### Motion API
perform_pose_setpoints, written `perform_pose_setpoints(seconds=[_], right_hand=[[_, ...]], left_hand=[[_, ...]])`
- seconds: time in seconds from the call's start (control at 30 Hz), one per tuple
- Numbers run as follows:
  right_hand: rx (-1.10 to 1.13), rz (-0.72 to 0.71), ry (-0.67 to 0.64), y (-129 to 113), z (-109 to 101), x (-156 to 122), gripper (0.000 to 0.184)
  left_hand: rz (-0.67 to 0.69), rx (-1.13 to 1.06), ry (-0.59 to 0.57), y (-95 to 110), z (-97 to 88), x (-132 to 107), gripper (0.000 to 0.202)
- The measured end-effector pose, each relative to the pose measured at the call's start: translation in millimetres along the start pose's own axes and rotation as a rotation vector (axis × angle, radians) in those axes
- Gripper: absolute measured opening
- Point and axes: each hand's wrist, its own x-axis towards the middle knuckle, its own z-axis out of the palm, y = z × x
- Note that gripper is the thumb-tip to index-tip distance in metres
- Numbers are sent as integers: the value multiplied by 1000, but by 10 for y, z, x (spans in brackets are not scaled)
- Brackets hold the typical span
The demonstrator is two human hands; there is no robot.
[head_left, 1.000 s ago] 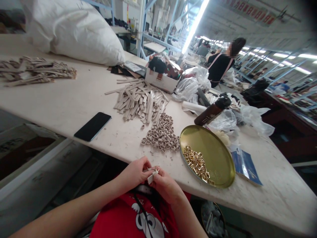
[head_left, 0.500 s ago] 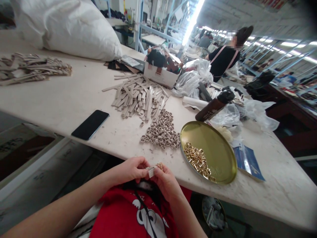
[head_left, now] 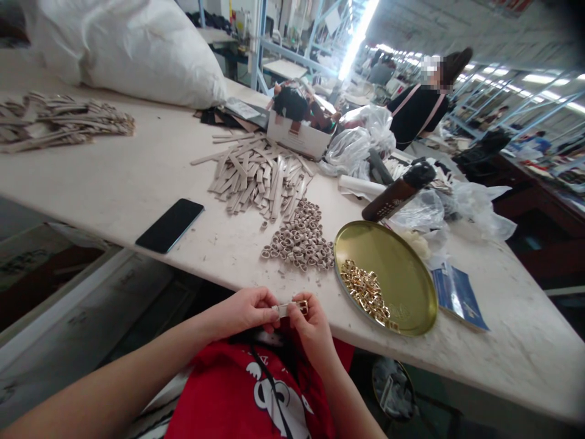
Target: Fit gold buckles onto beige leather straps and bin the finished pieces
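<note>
Both my hands meet just below the table's near edge, over my red shirt. My left hand (head_left: 249,311) pinches one end of a short beige strap (head_left: 284,308). My right hand (head_left: 311,323) pinches the other end, where a small gold buckle (head_left: 301,304) sits on the strap. On the table just beyond lie a heap of beige strap loops (head_left: 299,238) and a pile of flat beige strips (head_left: 260,174). A round gold tray (head_left: 402,268) to the right holds a heap of gold buckles (head_left: 368,296).
A black phone (head_left: 170,225) lies left of the loops. More strap bundles (head_left: 59,122) and a big white sack (head_left: 132,49) lie at the far left. A dark bottle (head_left: 397,192), plastic bags, a white box (head_left: 297,137) and a blue booklet (head_left: 457,296) crowd the right. Another person stands beyond.
The strap has been turned from hanging down to lying level between my fingers, and the gold buckle now shows at its right end. My hands stayed in place.
</note>
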Motion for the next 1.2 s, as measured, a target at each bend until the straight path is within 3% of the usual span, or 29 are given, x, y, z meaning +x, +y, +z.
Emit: perform_pose_setpoints(seconds=[0.17, 0.33, 0.5, 0.67, 0.93, 1.1, 1.2], right_hand=[[-249, -78, -53, 64, -26, -84, 21], [-549, -214, -25, 80, -92, -139, 12], [-682, -259, -217, -46, -154, -147, 8], [-718, -289, -316, -89, -180, -149, 7], [-779, -266, -137, 6, -133, -89, 7], [-807, -283, -145, 25, -129, -81, 8], [-744, -216, -87, 61, -134, -62, 10]], left_hand=[[10, 2, -30, -18, 37, -10, 39], [-2, 97, -30, -25, 78, -34, 41], [-30, 189, -11, -46, 113, -45, 35], [-72, 83, -30, -88, 175, -15, 27], [36, -4, -131, -144, 51, 48, 40], [-30, -56, -111, -158, 67, 80, 41], [-66, -128, -94, -174, 131, 135, 43]])
